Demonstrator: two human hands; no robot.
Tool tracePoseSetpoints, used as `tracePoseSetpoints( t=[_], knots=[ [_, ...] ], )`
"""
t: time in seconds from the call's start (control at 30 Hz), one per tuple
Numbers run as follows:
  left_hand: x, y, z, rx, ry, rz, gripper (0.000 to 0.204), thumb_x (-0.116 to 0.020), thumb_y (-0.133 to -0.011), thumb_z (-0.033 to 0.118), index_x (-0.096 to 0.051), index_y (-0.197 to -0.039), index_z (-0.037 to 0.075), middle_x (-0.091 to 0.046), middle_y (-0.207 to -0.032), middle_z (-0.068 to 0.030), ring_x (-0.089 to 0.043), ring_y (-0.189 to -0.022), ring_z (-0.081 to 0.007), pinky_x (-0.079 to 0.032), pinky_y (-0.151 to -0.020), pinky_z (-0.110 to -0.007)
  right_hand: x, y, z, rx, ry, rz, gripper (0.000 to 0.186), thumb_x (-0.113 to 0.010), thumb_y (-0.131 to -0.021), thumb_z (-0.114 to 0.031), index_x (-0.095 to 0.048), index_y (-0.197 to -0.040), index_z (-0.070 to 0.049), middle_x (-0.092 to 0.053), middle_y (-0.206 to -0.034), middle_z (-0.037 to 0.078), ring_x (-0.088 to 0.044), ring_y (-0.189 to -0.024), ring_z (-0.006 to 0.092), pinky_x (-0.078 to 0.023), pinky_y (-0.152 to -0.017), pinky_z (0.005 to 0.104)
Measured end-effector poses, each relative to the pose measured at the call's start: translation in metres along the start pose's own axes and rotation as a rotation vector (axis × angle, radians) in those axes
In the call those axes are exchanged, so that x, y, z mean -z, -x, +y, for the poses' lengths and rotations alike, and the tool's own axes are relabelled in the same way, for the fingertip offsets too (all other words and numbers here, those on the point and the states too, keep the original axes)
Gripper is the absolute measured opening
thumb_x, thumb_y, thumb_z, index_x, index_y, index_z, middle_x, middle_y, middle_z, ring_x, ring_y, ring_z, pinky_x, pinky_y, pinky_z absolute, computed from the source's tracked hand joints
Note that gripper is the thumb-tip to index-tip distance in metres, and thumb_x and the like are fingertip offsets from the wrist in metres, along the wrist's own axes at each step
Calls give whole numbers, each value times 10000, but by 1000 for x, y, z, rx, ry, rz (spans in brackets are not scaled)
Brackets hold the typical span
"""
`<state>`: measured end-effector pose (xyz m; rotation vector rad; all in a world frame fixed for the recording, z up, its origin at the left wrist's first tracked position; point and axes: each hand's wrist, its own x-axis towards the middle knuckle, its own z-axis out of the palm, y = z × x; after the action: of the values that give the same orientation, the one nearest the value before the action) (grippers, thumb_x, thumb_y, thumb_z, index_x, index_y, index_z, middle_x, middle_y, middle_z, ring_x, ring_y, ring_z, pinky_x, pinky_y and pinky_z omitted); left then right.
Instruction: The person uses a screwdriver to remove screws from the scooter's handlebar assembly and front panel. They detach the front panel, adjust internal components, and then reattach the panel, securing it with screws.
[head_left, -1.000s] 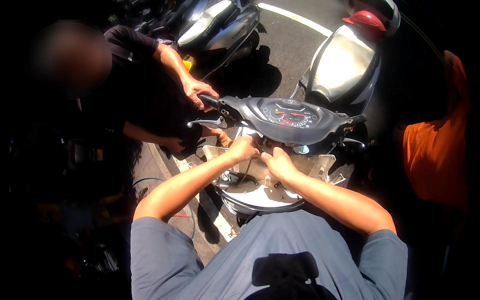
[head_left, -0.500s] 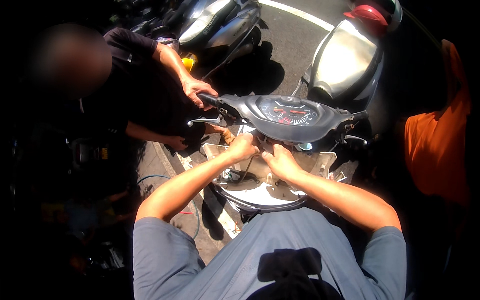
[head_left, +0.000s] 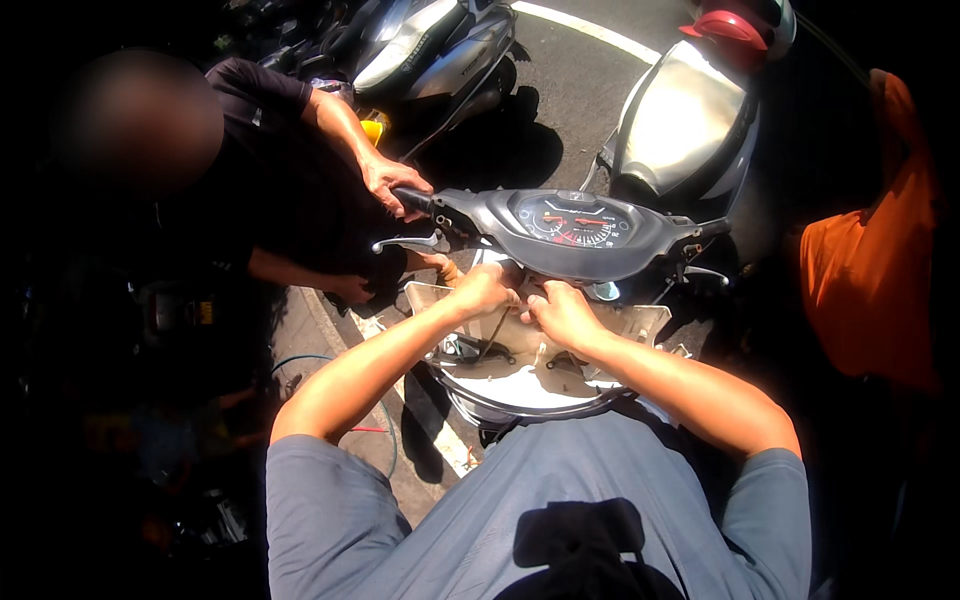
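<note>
Both my arms reach forward to a scooter's front, just below its dark grey handlebar cover with the instrument cluster [head_left: 572, 219]. My left hand [head_left: 487, 290] is closed, its fingers curled under the cover's near edge. Beside it, a small gap apart, my right hand [head_left: 562, 317] is closed too, thumb and fingers drawn together. What either hand grips is hidden by the fingers and shade. Beneath them lies the opened pale front panel [head_left: 520, 388], with dark cables and brackets inside. A brake lever [head_left: 408, 242] sticks out at the left.
At the left, a person in dark clothes has a hand [head_left: 390, 182] on the handlebar's left grip. Another scooter with a silvery seat [head_left: 680, 115] stands ahead, a red-and-white helmet [head_left: 735, 32] on it. Someone in orange [head_left: 865, 280] is at the right. A parked scooter [head_left: 430, 60] stands far left.
My right hand has shifted slightly, its fingers curling in more. My left hand stays nearly where it was. The whole view has drifted a little.
</note>
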<state>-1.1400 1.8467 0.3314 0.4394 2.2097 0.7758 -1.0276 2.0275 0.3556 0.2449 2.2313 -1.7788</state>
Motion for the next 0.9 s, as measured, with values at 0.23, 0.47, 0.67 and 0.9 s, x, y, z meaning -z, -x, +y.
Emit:
tracePoseSetpoints(
  t=[0.23,0.47,0.67,0.9],
  knots=[
    [4,11,18,16,133,4,179,-681,-834,-36,-711,-1009,-60,-725,-865,-82,-673,-816,-135,-522,-757,-257,-6,1,3,-2,-33,32,271,-527,-972,-166,-581,-1000,98,-734,-853,237,-744,-911,329,-542,-838,432],
    [10,25,50,-84,-76,80,192,-723,-799,11,-714,-971,-72,-738,-836,-142,-706,-826,-199,-532,-809,-311,-11,-1,17,61,-37,128,283,-522,-969,-178,-575,-979,100,-738,-807,201,-734,-902,330,-528,-837,440],
    [2,19,30,-77,-254,167,257,-747,-748,9,-696,-977,-94,-735,-867,-224,-723,-854,-269,-535,-853,-342,-9,4,9,49,-74,94,275,-522,-967,-177,-586,-952,89,-736,-805,199,-730,-880,345,-527,-837,452],
    [-3,16,25,-2,108,130,225,-695,-767,-47,-695,-988,-86,-738,-886,-154,-700,-835,-208,-549,-811,-334,-5,3,5,76,-8,37,250,-553,-957,-173,-603,-945,72,-720,-820,220,-716,-886,388,-521,-846,487]
  ],
)
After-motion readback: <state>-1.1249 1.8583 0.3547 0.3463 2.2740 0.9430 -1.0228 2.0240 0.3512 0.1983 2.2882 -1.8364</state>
